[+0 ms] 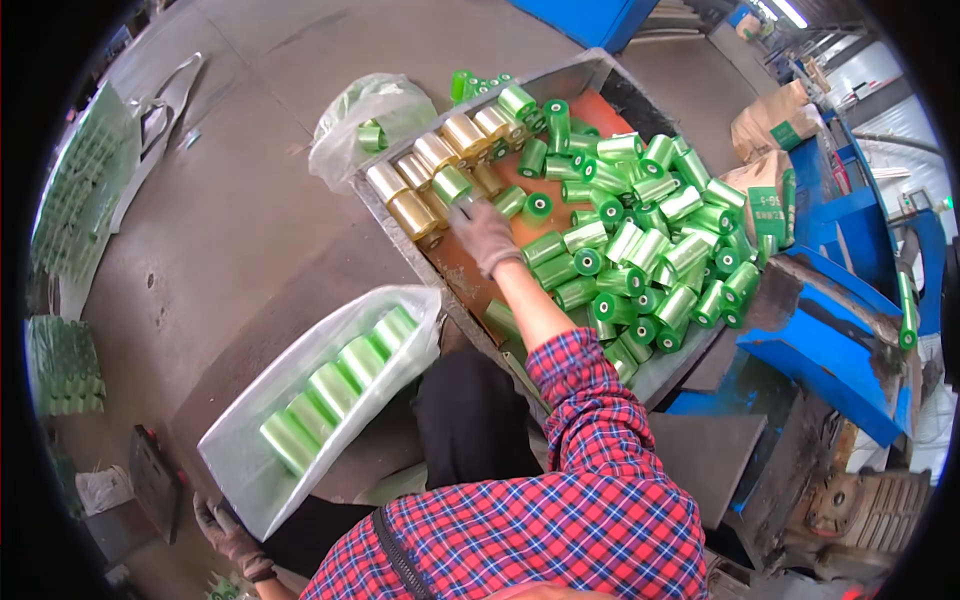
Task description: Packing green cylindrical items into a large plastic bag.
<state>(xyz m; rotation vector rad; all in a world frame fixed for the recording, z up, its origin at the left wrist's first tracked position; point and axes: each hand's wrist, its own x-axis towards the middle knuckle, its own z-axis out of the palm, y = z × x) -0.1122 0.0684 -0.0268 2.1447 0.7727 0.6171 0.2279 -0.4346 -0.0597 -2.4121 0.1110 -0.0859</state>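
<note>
My right hand (485,235), in a greyish work glove, reaches into a metal-sided tray (408,243). Its fingers close on a green film roll (452,184) among gold film rolls (412,214) at the tray's left side. On my lap leans a clear plastic bag (235,455), its mouth spread, with a row of green film rolls (335,388) inside. Beside the bag's lower end is my left hand (228,540), also gloved, fingers stretched out and apart; whether it touches the bag is hard to see.
Loose green rolls (650,245) are heaped in the tray's right part. Another plastic bag (365,115) lies against its far left edge. Packed bags of rolls (85,200) stand on the floor at left. Paper sacks (765,190) and blue metal machinery (830,350) border the right.
</note>
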